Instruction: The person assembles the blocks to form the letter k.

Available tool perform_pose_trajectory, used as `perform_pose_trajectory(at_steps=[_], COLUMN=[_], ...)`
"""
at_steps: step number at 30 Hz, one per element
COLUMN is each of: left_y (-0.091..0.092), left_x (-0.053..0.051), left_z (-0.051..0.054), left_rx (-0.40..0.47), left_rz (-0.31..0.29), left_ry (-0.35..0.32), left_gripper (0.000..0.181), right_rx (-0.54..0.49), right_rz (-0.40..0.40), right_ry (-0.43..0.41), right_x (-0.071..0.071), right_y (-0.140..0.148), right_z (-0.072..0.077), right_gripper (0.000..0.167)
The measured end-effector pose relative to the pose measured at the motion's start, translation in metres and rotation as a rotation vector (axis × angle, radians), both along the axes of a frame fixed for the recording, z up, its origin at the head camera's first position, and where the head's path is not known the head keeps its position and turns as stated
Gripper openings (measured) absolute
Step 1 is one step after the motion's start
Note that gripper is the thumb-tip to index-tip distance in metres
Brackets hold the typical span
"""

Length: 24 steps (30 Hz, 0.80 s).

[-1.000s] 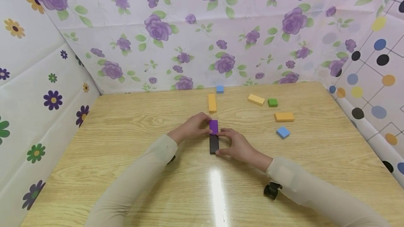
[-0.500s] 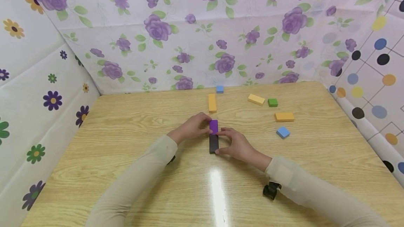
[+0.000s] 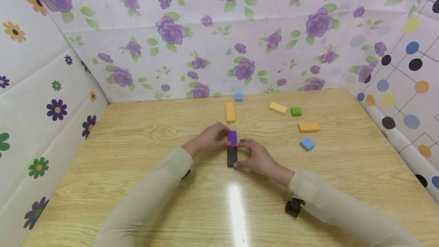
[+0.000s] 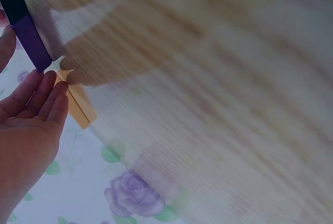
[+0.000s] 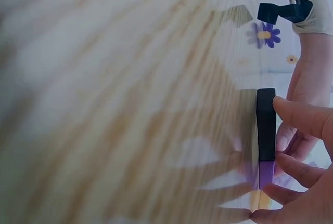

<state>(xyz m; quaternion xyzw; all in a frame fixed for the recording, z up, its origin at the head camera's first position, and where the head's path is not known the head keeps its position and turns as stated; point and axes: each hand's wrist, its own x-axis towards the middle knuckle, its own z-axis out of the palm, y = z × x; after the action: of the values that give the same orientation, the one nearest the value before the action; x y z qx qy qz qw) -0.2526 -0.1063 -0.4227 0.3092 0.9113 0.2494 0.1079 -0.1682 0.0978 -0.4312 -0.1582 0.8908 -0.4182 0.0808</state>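
A flat, purple rectangular block (image 3: 232, 137) and a longer, flat, black rectangular block (image 3: 232, 157) lie end to end on the wood-grained desk (image 3: 137, 132), the purple one farther from the person, with no gap visible between them; both look hard and smooth, perhaps painted wood or plastic, though the material cannot be told for sure.

The left hand (image 3: 213, 137) holds the purple block along its left side, narrowly spread, thumb near the joint and fingertips at the far end; the right hand (image 3: 258, 158) holds the black block from its right side, thumb by the near end and a fingertip by the joint, the gap between them about as long as the block.

Both pieces should handle as light, stiff and hard to damage; their smooth faces may slide easily on the desk, so a gentle push would probably shift them, and uneven pressure at the corners could skew the line; the long sides and outer ends look the best places to take hold, low down, with fingertips clear of the seam; an orange rectangular block (image 3: 230, 112) lies beyond the purple one, roughly in line but apart.
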Motion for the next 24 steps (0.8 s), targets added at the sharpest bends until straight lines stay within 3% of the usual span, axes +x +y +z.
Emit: perform_pose_trajectory(at_steps=[8,15,20,24], left_y=[0.000,0.000,0.000,0.000], left_x=[0.003,0.009,0.013,0.019], left_z=[-0.002,0.001,0.005,0.007], left_rx=[0.017,0.039,0.064,0.109], left_rz=[0.001,0.021,0.042,0.024], left_ry=[-0.003,-0.012,-0.046,-0.059], left_gripper=[0.050,0.053,0.055,0.056], right_rx=[-0.017,-0.033,-0.113,-0.163], right_rz=[-0.021,0.008,0.036,0.045], right_ry=[-0.018,-0.020,-0.041,-0.040], right_x=[-0.003,-0.012,-0.021,-0.027], right_y=[0.007,0.016,0.022,0.027], right_z=[0.003,0.006,0.012,0.013], right_gripper=[0.069,0.064,0.059,0.059])
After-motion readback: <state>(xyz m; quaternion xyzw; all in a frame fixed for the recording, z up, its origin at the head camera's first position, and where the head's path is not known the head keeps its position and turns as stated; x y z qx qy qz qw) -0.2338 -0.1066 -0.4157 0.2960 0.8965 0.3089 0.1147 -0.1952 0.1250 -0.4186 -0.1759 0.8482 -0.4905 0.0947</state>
